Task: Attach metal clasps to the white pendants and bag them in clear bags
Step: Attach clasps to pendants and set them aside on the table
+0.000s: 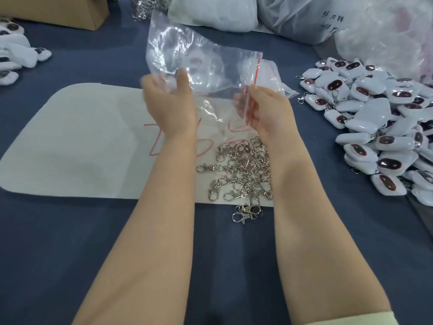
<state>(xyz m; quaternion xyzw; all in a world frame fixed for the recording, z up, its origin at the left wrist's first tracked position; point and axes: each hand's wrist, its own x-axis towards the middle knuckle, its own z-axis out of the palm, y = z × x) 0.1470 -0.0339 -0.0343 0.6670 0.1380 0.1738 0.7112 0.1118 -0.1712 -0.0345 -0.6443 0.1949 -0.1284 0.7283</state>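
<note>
A clear zip bag point(199, 57) with a red seal strip is held up above the table's middle. My right hand point(262, 109) pinches the bag at its red strip. My left hand point(168, 99) is under the bag's other side, fingers curled at its edge; it is blurred. A faint white pendant point(199, 66) shows through the plastic. A heap of metal clasps point(243, 170) lies on a white sheet point(77, 146) below my wrists. A large pile of white pendants point(375, 123) with dark oval faces lies at the right.
More clear bags point(271, 76) lie flat behind the held one. White pendants point(14, 52) sit at the far left, a cardboard box point(70, 10) at the back left. Full plastic sacks point(304, 15) and a chain heap point(145, 5) line the back. The table has a dark blue cloth point(70, 242).
</note>
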